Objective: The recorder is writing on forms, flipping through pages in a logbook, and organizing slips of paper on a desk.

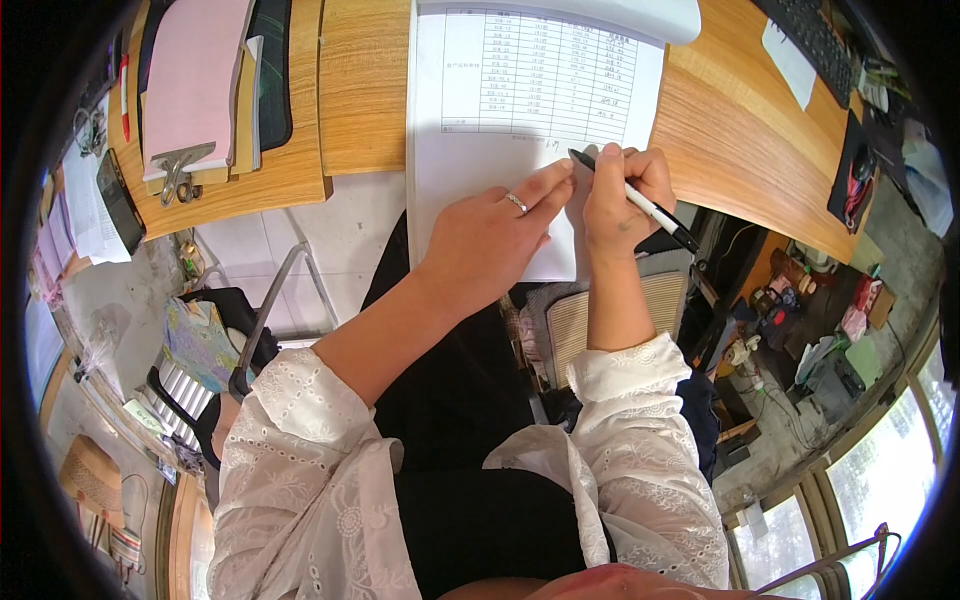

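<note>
A stack of white paper sheets lies on the desk's front edge, its top page rolled back at the far end. The page shows a printed table with some handwritten entries. My left hand, with a ring on one finger, rests on the lower part of the sheet, fingers stretched toward the pen's tip. My right hand is closed around a black-and-white pen. The pen slants, its dark tip by a small handwritten mark below the table. Whether the tip touches the paper I cannot tell.
The wooden desk curves around me. On the left lie pink papers under a metal clip, a red pen and a phone. A keyboard and a mouse sit right. A metal-framed chair stands left.
</note>
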Motion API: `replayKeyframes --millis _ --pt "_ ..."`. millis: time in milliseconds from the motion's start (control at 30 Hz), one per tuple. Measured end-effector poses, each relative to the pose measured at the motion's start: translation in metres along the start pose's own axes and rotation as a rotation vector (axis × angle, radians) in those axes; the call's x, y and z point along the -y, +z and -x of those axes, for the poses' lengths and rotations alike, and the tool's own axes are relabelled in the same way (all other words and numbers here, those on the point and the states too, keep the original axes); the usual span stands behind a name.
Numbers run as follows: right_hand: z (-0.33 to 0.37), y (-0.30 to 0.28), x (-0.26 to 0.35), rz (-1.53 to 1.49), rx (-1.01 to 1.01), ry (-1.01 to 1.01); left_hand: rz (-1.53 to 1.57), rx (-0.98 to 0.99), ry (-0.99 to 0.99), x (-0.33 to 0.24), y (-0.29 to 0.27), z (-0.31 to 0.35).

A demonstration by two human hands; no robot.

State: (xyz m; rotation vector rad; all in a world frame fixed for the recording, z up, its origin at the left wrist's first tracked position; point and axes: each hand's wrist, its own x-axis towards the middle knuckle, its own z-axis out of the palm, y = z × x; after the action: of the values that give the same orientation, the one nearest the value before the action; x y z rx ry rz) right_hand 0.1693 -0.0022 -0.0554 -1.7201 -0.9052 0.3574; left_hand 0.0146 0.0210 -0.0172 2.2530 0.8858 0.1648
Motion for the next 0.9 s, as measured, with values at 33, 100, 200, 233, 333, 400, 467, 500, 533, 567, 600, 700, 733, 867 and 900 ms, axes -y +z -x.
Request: replayKeyframes --millis 33,100,200,233,333,400,467,500,533,567,600,700,733,867,900 --pt "0.0000 0.0001 0.0006 0.000 0.002 0.005 0.000 0.000 0.000 -0.0002 -0.0005 -0.0002" --pt "0.0000 0.0000 0.0007 0.001 0.003 0.010 0.007 0.013 -0.007 -0.0010 -0.0021 -0.0005" --pt "-0.0002 -0.0003 -0.0001 0.006 0.007 0.010 0.003 0.011 -0.005 -0.0005 -0.0012 -0.0008" --pt "-0.0003 -0.0003 0.0000 0.004 0.008 0.010 0.003 0.011 -0.006 -0.0004 -0.0009 -0.0007" --pt "-0.0003 -0.0004 -0.0007 -0.001 0.010 0.008 0.005 0.006 -0.007 -0.0004 -0.0004 -0.0003" --pt "-0.0001 -0.0002 -0.0005 -0.004 0.010 0.005 0.008 -0.007 -0.001 0.0001 0.0009 0.0001" --pt "0.0004 0.0004 0.0007 0.003 0.000 0.024 0.004 -0.001 -0.006 -0.0006 -0.0002 0.0000" --pt "0.0005 0.0002 0.0006 0.003 0.000 0.024 0.000 0.006 -0.010 -0.0010 -0.0006 -0.0002" --pt "0.0007 0.0000 0.0004 0.005 0.000 0.025 0.000 0.006 -0.010 -0.0010 -0.0008 -0.0002" --pt "0.0009 -0.0003 0.0003 0.007 0.000 0.026 -0.003 0.005 -0.008 -0.0011 -0.0008 -0.0001" --pt "0.0007 -0.0006 0.0004 0.006 0.000 0.026 -0.006 0.004 -0.006 -0.0013 -0.0012 -0.0001" --pt "0.0003 -0.0010 -0.0002 0.035 0.004 0.006 -0.005 0.000 -0.009 -0.0014 -0.0008 -0.0001" --pt "0.0003 -0.0005 -0.0010 0.027 0.005 0.005 -0.003 0.001 -0.010 -0.0008 -0.0005 -0.0002" --pt "0.0005 0.0006 0.0006 0.005 -0.001 0.008 -0.002 0.003 -0.008 -0.0007 -0.0007 -0.0004" --pt "0.0005 0.0005 0.0010 0.004 -0.001 0.008 -0.002 0.004 -0.006 -0.0007 -0.0007 -0.0003"
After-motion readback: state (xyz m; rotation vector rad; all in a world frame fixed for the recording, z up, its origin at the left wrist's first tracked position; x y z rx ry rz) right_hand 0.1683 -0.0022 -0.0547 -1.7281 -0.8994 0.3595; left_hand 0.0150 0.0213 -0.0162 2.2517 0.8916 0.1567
